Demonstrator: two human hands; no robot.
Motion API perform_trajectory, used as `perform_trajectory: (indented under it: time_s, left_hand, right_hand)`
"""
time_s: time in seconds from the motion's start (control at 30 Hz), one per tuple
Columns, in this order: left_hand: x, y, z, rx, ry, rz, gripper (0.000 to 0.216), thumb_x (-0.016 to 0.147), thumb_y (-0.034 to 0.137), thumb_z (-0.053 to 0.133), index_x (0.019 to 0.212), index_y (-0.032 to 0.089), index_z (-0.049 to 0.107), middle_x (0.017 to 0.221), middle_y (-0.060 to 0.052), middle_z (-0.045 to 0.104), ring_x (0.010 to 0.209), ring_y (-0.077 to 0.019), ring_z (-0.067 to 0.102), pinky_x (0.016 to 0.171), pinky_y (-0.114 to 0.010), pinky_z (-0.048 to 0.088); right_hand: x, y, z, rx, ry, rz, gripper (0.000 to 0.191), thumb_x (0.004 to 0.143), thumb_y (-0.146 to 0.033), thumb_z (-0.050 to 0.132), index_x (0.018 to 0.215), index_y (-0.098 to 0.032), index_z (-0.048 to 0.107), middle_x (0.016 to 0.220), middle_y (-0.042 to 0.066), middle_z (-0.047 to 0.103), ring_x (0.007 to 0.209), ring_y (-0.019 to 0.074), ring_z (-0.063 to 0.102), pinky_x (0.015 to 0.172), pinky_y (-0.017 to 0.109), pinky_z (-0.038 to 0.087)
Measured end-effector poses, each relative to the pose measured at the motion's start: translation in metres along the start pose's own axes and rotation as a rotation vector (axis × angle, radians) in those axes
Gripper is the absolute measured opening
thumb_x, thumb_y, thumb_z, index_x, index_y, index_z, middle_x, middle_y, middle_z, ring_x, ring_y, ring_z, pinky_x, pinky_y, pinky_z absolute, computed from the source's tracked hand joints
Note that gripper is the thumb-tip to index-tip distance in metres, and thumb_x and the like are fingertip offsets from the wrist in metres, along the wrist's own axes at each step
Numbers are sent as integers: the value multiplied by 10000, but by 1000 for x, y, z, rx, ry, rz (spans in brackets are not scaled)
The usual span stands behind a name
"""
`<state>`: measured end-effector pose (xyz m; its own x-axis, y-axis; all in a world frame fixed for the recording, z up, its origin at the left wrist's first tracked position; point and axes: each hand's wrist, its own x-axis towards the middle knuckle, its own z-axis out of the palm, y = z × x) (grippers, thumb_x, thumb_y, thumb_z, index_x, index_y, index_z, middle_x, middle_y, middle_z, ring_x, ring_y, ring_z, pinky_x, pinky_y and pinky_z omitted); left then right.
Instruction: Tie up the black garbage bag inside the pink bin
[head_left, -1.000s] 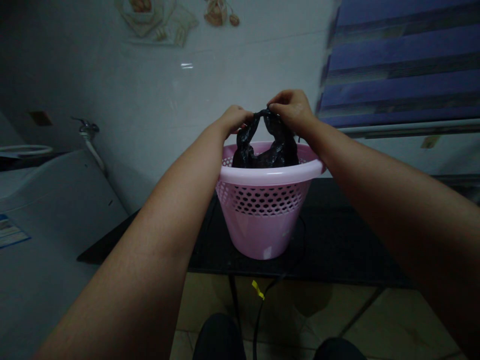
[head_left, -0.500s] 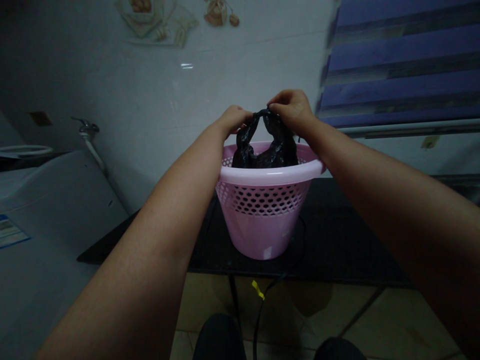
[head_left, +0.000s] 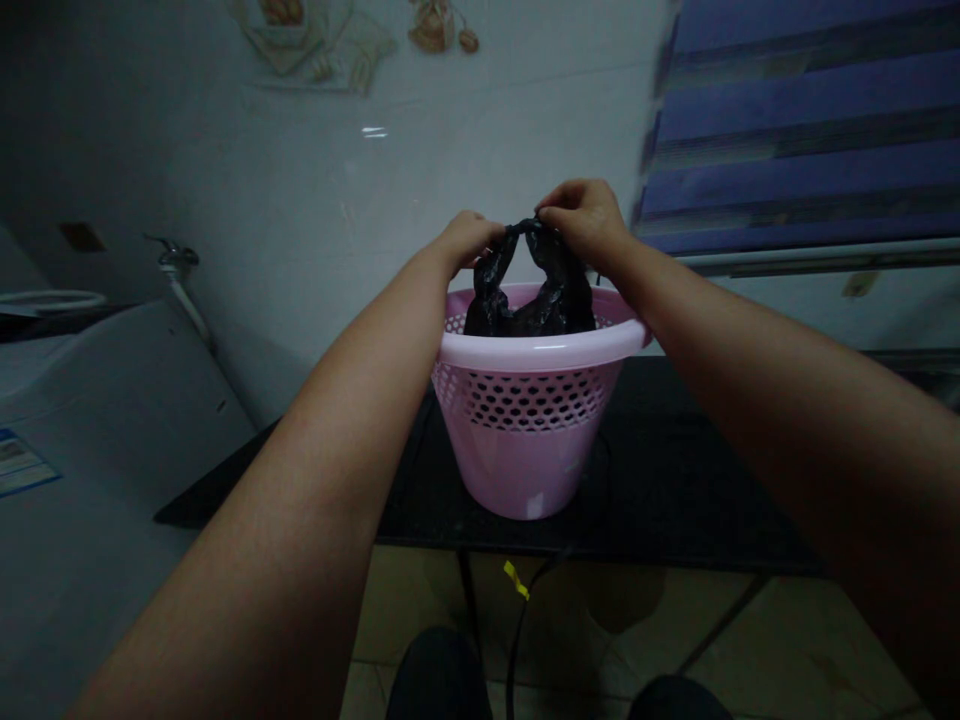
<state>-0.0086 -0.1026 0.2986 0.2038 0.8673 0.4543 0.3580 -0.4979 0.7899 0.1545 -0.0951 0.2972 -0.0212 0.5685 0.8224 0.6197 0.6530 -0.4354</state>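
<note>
A pink plastic basket (head_left: pixel 525 465) with a band of holes below its rim stands upright on a black table. Inside it sits a black plastic bag (head_left: pixel 551 300), its top drawn up above the rim in two strands that meet in a twist or knot. My left hand (head_left: pixel 474 238) pinches the bag's left strand near the top. On the other side, my right hand (head_left: pixel 585 215) grips the bag's upper end between thumb and fingers. My right forearm passes over the basket's right rim. The bag's lower part is hidden by the basket wall.
The black table (head_left: pixel 690 480) runs along a tiled wall. At left stands a grey-white appliance (head_left: pixel 112 420), with a tap (head_left: pixel 176 255) on the wall behind it. A dark cable with a yellow tag (head_left: pixel 516 580) hangs off the front edge. Purple striped blinds (head_left: pixel 810 120) hang at right.
</note>
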Motion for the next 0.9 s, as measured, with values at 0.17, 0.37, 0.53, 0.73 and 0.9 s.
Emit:
perform_trajectory:
  time_s: [0.17, 0.37, 0.53, 0.73, 0.9]
  left_hand:
    - [0, 0, 0, 9, -4, -4, 114, 564, 177, 547, 656, 156, 484, 721, -40, 531, 655, -132, 482, 634, -299, 386]
    - [6, -4, -1, 82, 12, -7, 135, 579, 213, 524, 710, 182, 517, 722, -54, 584, 796, -197, 562, 714, -320, 426]
    - [6, -3, -1, 109, 18, -15, 218, 565, 221, 534, 779, 189, 563, 714, -68, 606, 865, -226, 570, 726, -320, 448]
    - [7, -5, -1, 92, 11, -10, 225, 567, 213, 527, 784, 184, 578, 725, -73, 617, 859, -225, 581, 749, -330, 456]
    - [7, -5, -1, 110, 15, -17, 191, 579, 227, 525, 762, 190, 566, 778, -76, 633, 871, -223, 584, 758, -327, 457]
  right_hand:
    - [1, -1, 0, -2, 9, 9, 91, 740, -126, 545, 730, -175, 622, 797, 34, 671, 884, 216, 607, 808, 351, 456]
    - [0, 1, 1, 12, 12, -11, 70, 750, -153, 559, 763, -170, 626, 804, 46, 672, 865, 217, 611, 793, 354, 463]
    - [0, 2, 1, 21, 24, -19, 65, 747, -156, 560, 746, -168, 624, 797, 49, 672, 850, 206, 609, 785, 339, 462]
    - [2, 4, 2, 10, 23, -19, 66, 727, -138, 568, 728, -185, 614, 772, 26, 666, 847, 213, 610, 776, 342, 465]
    - [4, 5, 3, -10, 14, -6, 69, 738, -135, 555, 729, -186, 601, 774, 39, 663, 869, 224, 603, 798, 360, 453]
